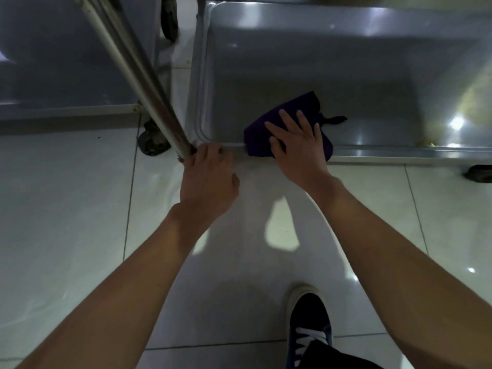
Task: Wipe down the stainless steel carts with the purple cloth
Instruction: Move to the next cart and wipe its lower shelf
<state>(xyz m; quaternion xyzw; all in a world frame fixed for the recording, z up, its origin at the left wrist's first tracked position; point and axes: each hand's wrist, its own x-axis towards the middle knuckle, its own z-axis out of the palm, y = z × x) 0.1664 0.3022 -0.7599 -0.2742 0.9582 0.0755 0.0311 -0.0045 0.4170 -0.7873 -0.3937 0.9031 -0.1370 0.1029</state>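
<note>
No readable writing anywhere. Right hand (295, 139), fingers spread flat, pressing purple cloth (287, 123) on cart shelf (306, 65), frame centre. Left hand (207, 174), fingers curled around upright cart post (138, 75) at shelf corner. Second cart (58, 62) upper left; caster (151, 141) beside post; dark sneaker (308, 326) lower right on tiled floor (66, 209).

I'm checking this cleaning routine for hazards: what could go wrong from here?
1. The cart stands on wheels; pressing the cloth with the right hand could roll it, though the left hand grips the post.
2. The cloth lies over the rim and might slip off.
3. The glossy floor may be slippery while leaning.
</note>
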